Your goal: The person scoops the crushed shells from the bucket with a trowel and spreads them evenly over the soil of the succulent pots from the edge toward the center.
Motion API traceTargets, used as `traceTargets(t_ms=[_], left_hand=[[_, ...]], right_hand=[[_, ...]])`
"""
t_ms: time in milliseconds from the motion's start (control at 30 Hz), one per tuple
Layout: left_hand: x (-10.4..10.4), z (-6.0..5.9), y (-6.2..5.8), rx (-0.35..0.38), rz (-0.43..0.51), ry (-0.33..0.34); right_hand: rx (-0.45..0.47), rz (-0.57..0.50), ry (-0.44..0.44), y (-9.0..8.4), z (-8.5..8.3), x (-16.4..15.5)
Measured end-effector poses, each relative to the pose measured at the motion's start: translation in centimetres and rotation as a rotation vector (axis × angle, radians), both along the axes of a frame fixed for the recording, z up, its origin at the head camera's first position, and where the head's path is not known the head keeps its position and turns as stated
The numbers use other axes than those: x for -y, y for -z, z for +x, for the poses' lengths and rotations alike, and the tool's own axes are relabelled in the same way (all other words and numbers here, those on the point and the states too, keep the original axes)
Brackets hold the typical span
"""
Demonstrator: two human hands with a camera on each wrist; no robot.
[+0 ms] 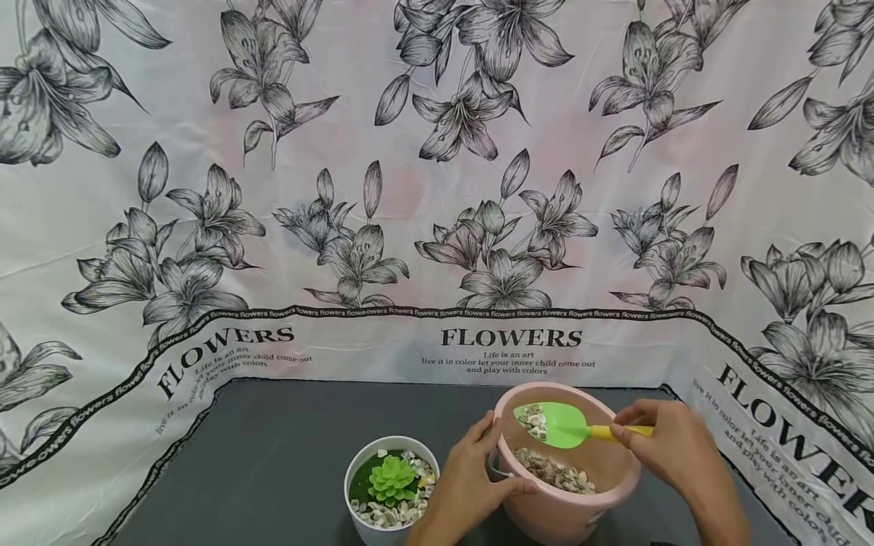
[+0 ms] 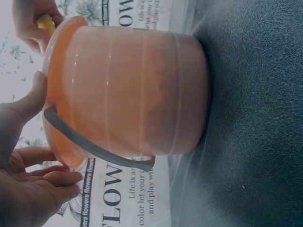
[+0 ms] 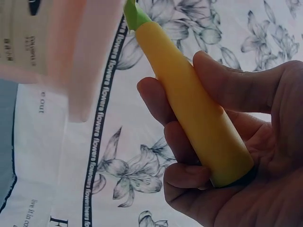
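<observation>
Pink bucket (image 1: 567,493), lower centre-right on the counter (image 1: 273,455), tilted; my left hand (image 1: 471,478) braces its rim, fingers relaxed. My right hand (image 1: 676,447) grips the scoop (image 1: 560,425), pebbles aboard, level above the bucket.

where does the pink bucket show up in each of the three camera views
Head: the pink bucket sits low and right of centre, the left hand on its rim.
Left wrist: it fills the middle, turned sideways, grey handle across it.
Right wrist: only a blurred pink edge at top left.
Shared landmark: the scoop's yellow handle, held by the right hand, seen also at and.
</observation>
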State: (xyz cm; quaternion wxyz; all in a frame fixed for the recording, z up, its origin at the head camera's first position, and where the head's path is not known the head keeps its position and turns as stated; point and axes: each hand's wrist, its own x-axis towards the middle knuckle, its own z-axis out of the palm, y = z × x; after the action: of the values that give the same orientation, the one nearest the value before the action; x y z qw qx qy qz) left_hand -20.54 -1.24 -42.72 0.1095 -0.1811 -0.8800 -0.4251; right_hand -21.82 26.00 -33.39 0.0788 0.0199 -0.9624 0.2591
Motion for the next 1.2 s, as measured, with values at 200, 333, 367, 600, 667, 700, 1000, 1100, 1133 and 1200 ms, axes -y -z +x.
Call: traceTargets(t_ms=[200,333,367,600,667,700,1000,1100,1133,1200], left_hand=[[0.6,0.0,-0.2,-0.002,-0.001,0.018],[1.8,0.4,-1.0,0.022,0.043,0.016],[2.2,0.6,-1.2,0.028,0.049,0.009],[5.6,1.7,-2.0,0.050,0.058,-0.043],[6.5,2.0,-2.0,0.049,0.057,-0.056],[7.0,2.0,-2.0,0.047,0.057,-0.060],[11.3,3.6,-1.3,0.098,0.059,-0.172],[12.7,4.0,-1.0,0.124,0.051,-0.219],[13.1,4.1,-0.8,0.136,0.046,-0.234],[14.1,4.3,-0.3,0.163,0.039,-0.254]], right_hand=[[-0.033,0.006,-0.026,-0.9,0.1,0.3],[-0.066,0.012,-0.038,-1.4,0.1,0.9],[-0.067,0.008,-0.042,-1.5,0.1,1.1],[-0.016,-0.054,-0.045,-1.7,0.1,2.8],[-0.031,-0.059,-0.057,-1.7,0.3,3.3],[-0.043,-0.064,-0.067,-1.6,0.4,3.7],[-0.051,-0.160,-0.155,-0.5,0.7,8.0],[-0.039,-0.197,-0.186,-0.3,0.8,9.4],[-0.039,-0.210,-0.203,-0.2,0.9,9.9],[-0.044,-0.229,-0.237,0.1,0.9,10.8]])
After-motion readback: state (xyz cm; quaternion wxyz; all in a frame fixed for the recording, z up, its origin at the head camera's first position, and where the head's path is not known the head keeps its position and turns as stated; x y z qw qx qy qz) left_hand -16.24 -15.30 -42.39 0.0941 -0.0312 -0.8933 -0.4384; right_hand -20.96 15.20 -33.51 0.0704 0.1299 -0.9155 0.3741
